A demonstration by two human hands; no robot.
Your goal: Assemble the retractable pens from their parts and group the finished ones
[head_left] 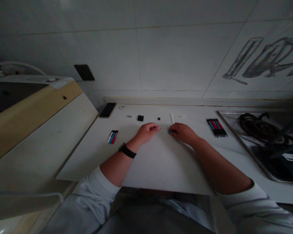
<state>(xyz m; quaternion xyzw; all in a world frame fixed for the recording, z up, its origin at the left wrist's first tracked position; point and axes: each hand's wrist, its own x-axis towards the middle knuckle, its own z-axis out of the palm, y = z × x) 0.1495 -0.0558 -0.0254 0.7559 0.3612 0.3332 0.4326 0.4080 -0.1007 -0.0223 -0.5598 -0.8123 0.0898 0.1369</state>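
While both our forearms stretch forward across the white counter (161,162), we read the scene from the left. At about ten o'clock from our hands, a dark phone (107,110) lies at the counter's far left corner, near the wall. Nearer to us, at roughly nine o'clock from our left hand, three pens (112,136) lie side by side, touching one another. Along the back edge at eleven o'clock sit a tiny grey part (129,116) and a small black clump (140,118), well apart from the pens.

Our left hand (148,131), with a black watch (127,150) on its wrist, rests on the counter with fingers curled in and fingertips pinched together; whether something tiny sits between them we cannot tell. At twelve o'clock, between our hands and the wall, sit a little black cube (158,119) and a white strip (172,118).

Our right hand (184,133) lies just right of the left, knuckles up, fingers closed around a small teal piece (170,132) that pokes out toward nine o'clock, near the left fingertips but apart from them.

At three o'clock from the right hand, a bundle of pens (217,127) lies in a row, and beyond it sits the stove (263,136).
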